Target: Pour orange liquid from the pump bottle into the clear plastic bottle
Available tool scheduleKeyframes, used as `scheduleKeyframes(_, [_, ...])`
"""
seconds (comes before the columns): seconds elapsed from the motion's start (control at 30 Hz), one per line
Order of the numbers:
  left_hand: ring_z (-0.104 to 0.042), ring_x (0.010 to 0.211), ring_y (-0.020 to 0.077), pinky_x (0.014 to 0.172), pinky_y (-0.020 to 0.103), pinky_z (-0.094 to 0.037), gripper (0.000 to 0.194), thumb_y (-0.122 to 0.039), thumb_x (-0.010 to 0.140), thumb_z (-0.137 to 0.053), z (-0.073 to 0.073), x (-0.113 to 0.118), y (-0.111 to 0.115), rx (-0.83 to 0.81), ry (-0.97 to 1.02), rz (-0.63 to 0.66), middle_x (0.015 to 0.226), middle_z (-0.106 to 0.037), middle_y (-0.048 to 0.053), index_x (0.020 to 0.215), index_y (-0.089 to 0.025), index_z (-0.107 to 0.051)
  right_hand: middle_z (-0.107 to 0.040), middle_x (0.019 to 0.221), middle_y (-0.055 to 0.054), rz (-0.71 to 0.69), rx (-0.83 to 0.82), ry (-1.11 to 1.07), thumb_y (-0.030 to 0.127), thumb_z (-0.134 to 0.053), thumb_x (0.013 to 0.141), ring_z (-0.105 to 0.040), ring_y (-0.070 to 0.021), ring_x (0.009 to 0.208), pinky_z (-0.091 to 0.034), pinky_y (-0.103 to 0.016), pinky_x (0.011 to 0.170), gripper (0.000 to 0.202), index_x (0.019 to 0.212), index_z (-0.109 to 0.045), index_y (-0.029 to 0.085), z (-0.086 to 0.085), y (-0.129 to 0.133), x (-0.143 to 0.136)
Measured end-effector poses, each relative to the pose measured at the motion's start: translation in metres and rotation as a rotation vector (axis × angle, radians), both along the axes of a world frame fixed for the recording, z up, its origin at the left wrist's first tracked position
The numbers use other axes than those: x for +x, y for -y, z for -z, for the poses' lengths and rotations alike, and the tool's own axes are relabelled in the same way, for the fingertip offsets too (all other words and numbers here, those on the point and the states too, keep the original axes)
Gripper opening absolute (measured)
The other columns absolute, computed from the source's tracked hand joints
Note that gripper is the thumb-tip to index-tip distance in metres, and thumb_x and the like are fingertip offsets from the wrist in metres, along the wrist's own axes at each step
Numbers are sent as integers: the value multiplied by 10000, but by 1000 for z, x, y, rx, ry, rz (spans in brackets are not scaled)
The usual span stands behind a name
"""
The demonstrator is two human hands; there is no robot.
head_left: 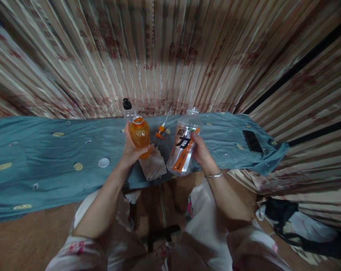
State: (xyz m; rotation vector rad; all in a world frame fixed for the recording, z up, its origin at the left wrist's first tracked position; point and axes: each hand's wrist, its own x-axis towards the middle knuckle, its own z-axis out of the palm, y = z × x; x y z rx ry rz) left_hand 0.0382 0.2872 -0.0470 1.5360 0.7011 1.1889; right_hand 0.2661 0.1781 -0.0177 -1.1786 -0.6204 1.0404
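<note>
My left hand (130, 148) is wrapped round an orange see-through bottle (140, 133) with an open neck. In my right hand (200, 148) is a large clear plastic drink bottle (182, 150) with a black, silver and orange label, its top tilted slightly to the right. On the cloth between the two bottles lies an orange pump head (160, 131) with its thin tube. A clear bottle with a black pump top (127, 104) stands just behind the orange one. Below the orange bottle rests a folded beige cloth (153, 165), close to my left hand.
A blue-green patterned cloth (60, 150) covers the long narrow table. A white round lid (104, 162) lies on the left, and a black phone (252, 141) on the right. Pleated curtains (170, 49) hang close behind. Dark and pale fabric (300, 222) is heaped at lower right.
</note>
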Motion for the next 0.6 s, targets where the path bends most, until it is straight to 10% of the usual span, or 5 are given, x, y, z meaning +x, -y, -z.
scheduleKeyframes(0.33, [-358,1390,309,1204,502,-228,1001,-190,491,-820,-1,-2,11,94,-71,-53,1422,-438,62,1372,-295,-357,-745,926,-87,-151,-35,-49,857,-460,634,-683,-320,920,-531,-513,823,741,967,-678,232,-16,18,0])
scheduleKeyframes(0.6, [-401,1355,316,1181,499,-261,999,-221,512,-828,0,-5,10,97,-131,-122,1402,-450,85,1384,-265,-343,-714,795,-43,91,5,300,615,-770,533,-666,-252,767,-524,-427,780,514,833,-643,217,-11,-9,16])
